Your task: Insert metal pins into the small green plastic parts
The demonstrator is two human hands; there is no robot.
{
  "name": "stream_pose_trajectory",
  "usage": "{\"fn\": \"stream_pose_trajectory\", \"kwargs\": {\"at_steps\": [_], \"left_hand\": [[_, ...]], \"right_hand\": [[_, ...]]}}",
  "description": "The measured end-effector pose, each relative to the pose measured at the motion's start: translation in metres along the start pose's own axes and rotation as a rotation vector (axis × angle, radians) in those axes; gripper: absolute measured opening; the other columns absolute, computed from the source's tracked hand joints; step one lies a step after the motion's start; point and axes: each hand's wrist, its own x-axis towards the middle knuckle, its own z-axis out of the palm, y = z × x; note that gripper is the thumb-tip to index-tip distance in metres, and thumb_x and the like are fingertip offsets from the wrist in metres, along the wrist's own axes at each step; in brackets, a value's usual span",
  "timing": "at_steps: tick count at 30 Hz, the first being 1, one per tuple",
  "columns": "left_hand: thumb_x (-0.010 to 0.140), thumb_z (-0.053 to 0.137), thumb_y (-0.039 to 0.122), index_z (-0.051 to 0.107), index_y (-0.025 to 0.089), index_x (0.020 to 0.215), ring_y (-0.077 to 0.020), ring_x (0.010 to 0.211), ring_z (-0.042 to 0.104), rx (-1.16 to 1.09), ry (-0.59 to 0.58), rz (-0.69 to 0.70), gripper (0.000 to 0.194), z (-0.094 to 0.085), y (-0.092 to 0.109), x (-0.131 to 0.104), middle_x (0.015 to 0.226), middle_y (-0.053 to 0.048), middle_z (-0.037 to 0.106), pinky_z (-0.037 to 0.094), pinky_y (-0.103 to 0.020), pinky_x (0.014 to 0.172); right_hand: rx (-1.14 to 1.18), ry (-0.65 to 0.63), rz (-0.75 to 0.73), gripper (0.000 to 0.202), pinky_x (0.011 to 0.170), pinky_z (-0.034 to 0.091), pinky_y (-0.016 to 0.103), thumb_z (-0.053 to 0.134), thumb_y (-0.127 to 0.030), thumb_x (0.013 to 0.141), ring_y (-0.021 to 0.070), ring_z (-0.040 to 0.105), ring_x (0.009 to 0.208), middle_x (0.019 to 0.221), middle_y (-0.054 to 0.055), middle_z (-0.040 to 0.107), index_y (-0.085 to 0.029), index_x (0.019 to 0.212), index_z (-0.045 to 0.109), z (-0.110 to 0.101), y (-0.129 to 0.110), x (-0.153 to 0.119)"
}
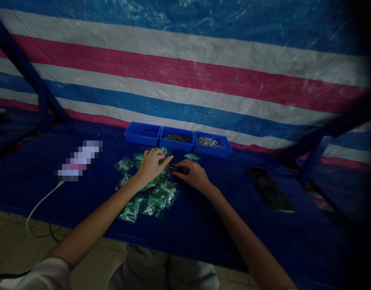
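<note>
My left hand is curled over a pile of small clear bags, with thin dark metal pieces showing between its thumb and fingers. Just to the right, my right hand has its thumb and fingertips closed around the ends of several thin dark metal pieces, which look like screws or pins. Beneath and in front of both hands lie the bags, greenish with small pale pieces inside. One more bag sits apart, behind my right hand. Fine detail at the fingertips is too dim to make out.
Three joined blue bins stand at the back: the left bin shows a bare bottom, the middle bin holds dark pieces, the right bin silvery ones. A phone lies right; a blurred device with a white cable lies left.
</note>
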Motion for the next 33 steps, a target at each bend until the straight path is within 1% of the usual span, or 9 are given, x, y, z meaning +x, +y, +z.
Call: {"fn": "stream_pose_trajectory", "kwargs": {"at_steps": [4, 9, 15, 20, 22, 26, 29, 31, 33], "left_hand": [[0.084, 0.044, 0.042, 0.063, 0.019, 0.058, -0.0176, 0.076, 0.053, 0.02, -0.002, 0.0, 0.04, -0.001, 0.006, -0.002, 0.072, 0.0, 0.06, 0.029, -0.032, 0.071], [0.083, 0.045, 0.042, 0.064, 0.02, 0.059, -0.0175, 0.076, 0.053, 0.02, 0.036, -0.031, 0.037, -0.002, 0.004, 0.0, 0.073, 0.0, 0.061, 0.03, -0.032, 0.07], [0.081, 0.049, 0.041, 0.065, 0.02, 0.067, -0.0173, 0.075, 0.054, -0.016, 0.058, -0.049, 0.03, -0.001, 0.001, 0.003, 0.074, 0.0, 0.062, 0.031, -0.032, 0.07], [0.08, 0.048, 0.044, 0.064, 0.021, 0.052, -0.0172, 0.073, 0.054, -0.055, 0.023, -0.044, 0.04, -0.001, 0.002, 0.002, 0.069, -0.001, 0.061, 0.032, -0.034, 0.073], [0.079, 0.049, 0.045, 0.064, 0.021, 0.049, -0.0173, 0.072, 0.054, -0.073, -0.004, -0.042, 0.041, 0.0, 0.002, 0.002, 0.068, -0.001, 0.061, 0.033, -0.034, 0.074], [0.078, 0.052, 0.043, 0.067, 0.022, 0.055, -0.017, 0.071, 0.056, -0.14, -0.027, -0.029, 0.034, 0.004, 0.001, 0.002, 0.068, -0.001, 0.063, 0.036, -0.035, 0.074], [0.076, 0.056, 0.041, 0.069, 0.02, 0.062, -0.0162, 0.068, 0.057, -0.272, -0.032, -0.012, 0.028, 0.006, 0.002, 0.001, 0.068, -0.002, 0.063, 0.041, -0.032, 0.07], [0.073, 0.059, 0.04, 0.07, 0.019, 0.068, -0.0159, 0.068, 0.058, -0.384, -0.048, -0.008, 0.024, 0.006, 0.005, 0.0, 0.07, -0.004, 0.064, 0.043, -0.029, 0.065], [0.071, 0.062, 0.038, 0.071, 0.019, 0.075, -0.0164, 0.071, 0.058, -0.473, -0.056, -0.007, 0.021, 0.006, 0.007, -0.001, 0.075, -0.005, 0.065, 0.044, -0.029, 0.065]], "right_hand": [[-0.086, -0.018, 0.029, 0.017, 0.05, 0.034, 0.021, 0.06, -0.033, 0.074, 0.0113, 0.055, 0.064, 0.086, -0.001, 0.065, -0.028, 0.089, 0.066, 0.002, -0.006, -0.005], [-0.047, 0.02, 0.055, 0.014, 0.05, 0.034, 0.021, 0.061, -0.036, 0.074, 0.011, 0.055, 0.06, 0.079, -0.002, 0.066, -0.027, 0.083, 0.067, 0.001, -0.004, -0.006], [0.029, 0.099, 0.076, 0.016, 0.05, 0.037, 0.022, 0.059, -0.039, 0.074, 0.0112, 0.055, 0.057, 0.078, -0.002, 0.067, -0.027, 0.078, 0.068, 0.002, 0.005, -0.006], [0.162, 0.151, 0.121, 0.021, 0.055, 0.043, 0.024, 0.058, -0.042, 0.074, 0.0134, 0.058, 0.058, 0.077, 0.001, 0.069, -0.024, 0.079, 0.069, 0.004, 0.013, -0.004], [0.211, 0.156, 0.135, 0.022, 0.054, 0.044, 0.024, 0.058, -0.041, 0.074, 0.0136, 0.058, 0.058, 0.076, 0.001, 0.069, -0.024, 0.081, 0.069, 0.004, 0.015, -0.003], [0.295, 0.184, 0.142, 0.022, 0.055, 0.044, 0.025, 0.06, -0.036, 0.071, 0.0134, 0.059, 0.058, 0.077, 0.002, 0.069, -0.022, 0.087, 0.068, 0.002, 0.016, -0.001], [0.443, 0.273, 0.183, 0.026, 0.057, 0.045, 0.025, 0.062, -0.035, 0.068, 0.0146, 0.06, 0.064, 0.079, 0.004, 0.068, -0.019, 0.089, 0.068, 0.0, 0.012, 0.0], [0.601, 0.323, 0.254, 0.03, 0.055, 0.044, 0.024, 0.063, -0.037, 0.067, 0.0146, 0.06, 0.065, 0.081, 0.005, 0.068, -0.018, 0.089, 0.067, -0.001, 0.005, 0.0], [0.755, 0.334, 0.375, 0.035, 0.048, 0.04, 0.021, 0.064, -0.04, 0.065, 0.0126, 0.058, 0.061, 0.083, 0.004, 0.068, -0.019, 0.092, 0.066, -0.002, -0.003, 0.0]]}}
